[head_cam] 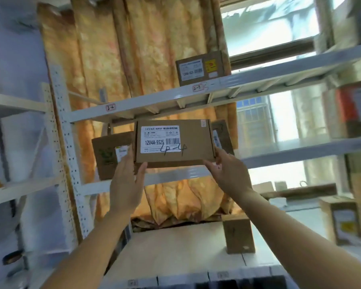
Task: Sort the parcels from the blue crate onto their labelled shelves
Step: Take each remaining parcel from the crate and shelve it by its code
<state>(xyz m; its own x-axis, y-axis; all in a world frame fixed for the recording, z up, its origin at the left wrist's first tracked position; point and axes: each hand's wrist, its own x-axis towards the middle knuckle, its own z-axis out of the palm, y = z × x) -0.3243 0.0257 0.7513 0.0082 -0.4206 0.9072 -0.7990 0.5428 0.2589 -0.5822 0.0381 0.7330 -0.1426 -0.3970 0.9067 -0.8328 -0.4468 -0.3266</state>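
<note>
Head view, from the bottom of the frame upward: two bare forearms rise from the lower corners. Between them lies a low pale shelf [175,247] with a small brown box [238,234] standing at lower right.

Further up, the left hand [126,180] clasps the lower left corner of the parcel [173,142], thumb up its side and fingers under its bottom edge. The right hand [229,174] grips the lower right corner the same way. Neither hand is nearer; they share the load evenly.

The parcel sits at centre frame, above and just beyond both hands, its labelled face turned to the camera. Its long axis runs left to right, parallel to the white middle shelf [175,177] directly behind its lower edge. A pen mark on the label looks like "4-4", though I cannot read it surely.

Behind the parcel, two cardboard boxes stand on that shelf, one [106,155] showing at its left and one [222,136] at its right. Setting it down probably means pushing it straight forward between them, keeping it level.

Higher, the upper shelf [154,101] carries tags [110,107] and one more box [200,67]. An orange curtain [154,49] and a bright window [269,28] lie farthest back.
</note>
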